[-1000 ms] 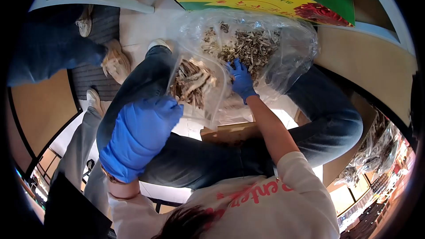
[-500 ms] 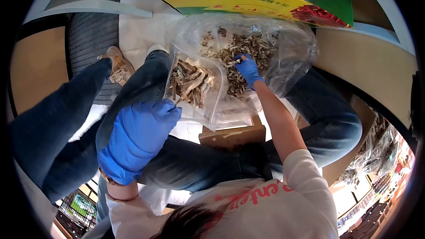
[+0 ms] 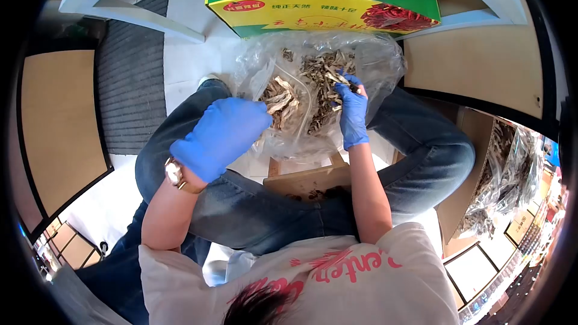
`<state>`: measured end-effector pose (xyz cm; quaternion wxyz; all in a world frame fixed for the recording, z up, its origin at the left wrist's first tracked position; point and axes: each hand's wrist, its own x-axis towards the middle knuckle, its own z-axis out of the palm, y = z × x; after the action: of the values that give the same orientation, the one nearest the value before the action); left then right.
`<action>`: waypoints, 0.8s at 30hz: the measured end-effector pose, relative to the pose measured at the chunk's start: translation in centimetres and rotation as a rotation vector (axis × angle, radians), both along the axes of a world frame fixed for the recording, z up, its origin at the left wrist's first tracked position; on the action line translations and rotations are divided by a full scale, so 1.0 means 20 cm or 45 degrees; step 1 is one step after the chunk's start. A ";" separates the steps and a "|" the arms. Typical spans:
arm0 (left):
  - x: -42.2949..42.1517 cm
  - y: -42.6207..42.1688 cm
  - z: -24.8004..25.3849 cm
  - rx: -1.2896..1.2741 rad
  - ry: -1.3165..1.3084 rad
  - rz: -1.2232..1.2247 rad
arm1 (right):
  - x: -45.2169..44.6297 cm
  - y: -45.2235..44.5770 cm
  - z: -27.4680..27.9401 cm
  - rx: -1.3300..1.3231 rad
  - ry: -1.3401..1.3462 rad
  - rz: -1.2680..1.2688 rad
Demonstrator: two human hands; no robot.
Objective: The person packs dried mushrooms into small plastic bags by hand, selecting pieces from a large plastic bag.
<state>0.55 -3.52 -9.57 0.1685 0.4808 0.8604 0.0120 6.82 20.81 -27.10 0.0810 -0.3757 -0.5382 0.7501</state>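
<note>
I have the left hand (image 3: 224, 137) at ten o'clock, curled beside the small clear bag (image 3: 299, 108), grip hidden, can't tell | right hand (image 3: 353, 111), apart, two o'clock, pinching dried strips (image 3: 333, 76) over the large clear bag (image 3: 385, 57), one o'clock | box (image 3: 319, 9) at twelve

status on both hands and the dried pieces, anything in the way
Left hand at small bag, grip hidden. Right hand holds dried pieces over large bag. Green-and-yellow box beyond; no obstruction seen.
</note>
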 end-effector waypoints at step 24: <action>0.08 0.01 -0.10 0.291 0.221 -0.079 | -0.03 0.05 0.65 0.823 0.040 0.929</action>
<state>2.15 -3.35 -11.61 0.0378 0.5224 0.8495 0.0632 6.18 21.87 -14.15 -0.0666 -0.1070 -0.8388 0.5296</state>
